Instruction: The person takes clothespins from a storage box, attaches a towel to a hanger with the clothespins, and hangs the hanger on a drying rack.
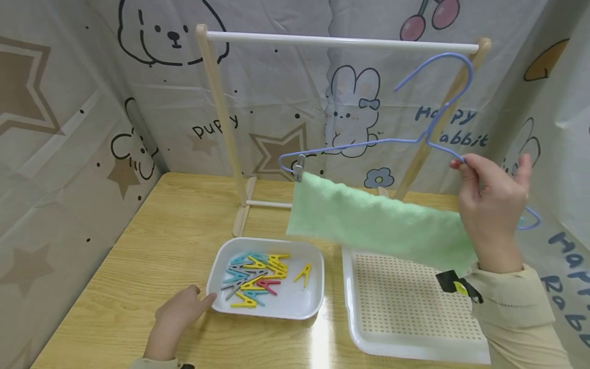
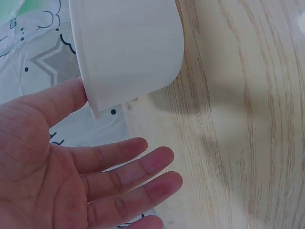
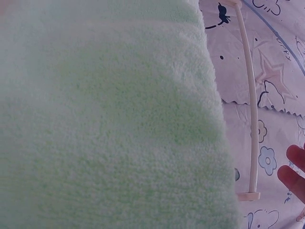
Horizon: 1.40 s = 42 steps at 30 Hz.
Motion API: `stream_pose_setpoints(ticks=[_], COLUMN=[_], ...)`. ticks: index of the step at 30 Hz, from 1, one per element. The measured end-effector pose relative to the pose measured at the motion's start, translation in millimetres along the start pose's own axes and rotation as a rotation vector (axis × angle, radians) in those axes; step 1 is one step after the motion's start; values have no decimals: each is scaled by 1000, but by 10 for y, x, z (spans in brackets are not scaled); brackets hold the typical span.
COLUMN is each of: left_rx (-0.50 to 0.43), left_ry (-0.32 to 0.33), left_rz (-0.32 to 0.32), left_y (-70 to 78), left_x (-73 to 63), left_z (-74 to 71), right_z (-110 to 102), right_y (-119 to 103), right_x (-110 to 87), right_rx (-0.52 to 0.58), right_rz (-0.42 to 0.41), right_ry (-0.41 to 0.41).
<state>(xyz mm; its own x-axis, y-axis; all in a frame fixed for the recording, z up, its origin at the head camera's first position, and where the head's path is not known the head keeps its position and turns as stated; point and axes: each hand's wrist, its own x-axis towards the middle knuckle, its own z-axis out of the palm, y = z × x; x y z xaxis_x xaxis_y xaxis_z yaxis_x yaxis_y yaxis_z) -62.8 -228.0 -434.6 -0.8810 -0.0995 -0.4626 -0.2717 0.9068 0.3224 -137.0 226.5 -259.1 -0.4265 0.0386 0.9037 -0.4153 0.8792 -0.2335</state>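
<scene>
My right hand (image 1: 492, 197) pinches a blue wire hanger (image 1: 364, 145) by its right shoulder, holding it up in front of the rack. A light green towel (image 1: 373, 218) hangs from the hanger, and a grey clothespin (image 1: 299, 168) clips its left corner. Something teal shows at the right end, mostly hidden by my hand. In the right wrist view the towel (image 3: 124, 124) covers most of the picture. My left hand (image 1: 182, 310) touches the rim of a white basin (image 1: 301, 307) with its thumb; the other fingers reach out relaxed. Several coloured clothespins (image 1: 251, 277) lie in the basin.
A rack of wooden posts (image 1: 221, 113) with a white top rod (image 1: 341, 42) stands behind. A white tray (image 1: 355, 328) with a perforated insert (image 1: 415, 302) lies at the front right. Printed cloth (image 1: 175, 102) surrounds the wooden table (image 1: 152, 246) on the back and both sides.
</scene>
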Motion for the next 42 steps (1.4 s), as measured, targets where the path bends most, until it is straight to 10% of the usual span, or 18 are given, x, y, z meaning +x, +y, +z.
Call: stream_pose_setpoints(ticks=[42], left_rx=[-23], left_ry=[-17], left_rz=[-6], left_y=[-33], left_x=[-26], left_z=[37], right_z=[276], right_y=[-36], right_x=[182], right_rx=[26], right_rz=[31], right_ry=[-18])
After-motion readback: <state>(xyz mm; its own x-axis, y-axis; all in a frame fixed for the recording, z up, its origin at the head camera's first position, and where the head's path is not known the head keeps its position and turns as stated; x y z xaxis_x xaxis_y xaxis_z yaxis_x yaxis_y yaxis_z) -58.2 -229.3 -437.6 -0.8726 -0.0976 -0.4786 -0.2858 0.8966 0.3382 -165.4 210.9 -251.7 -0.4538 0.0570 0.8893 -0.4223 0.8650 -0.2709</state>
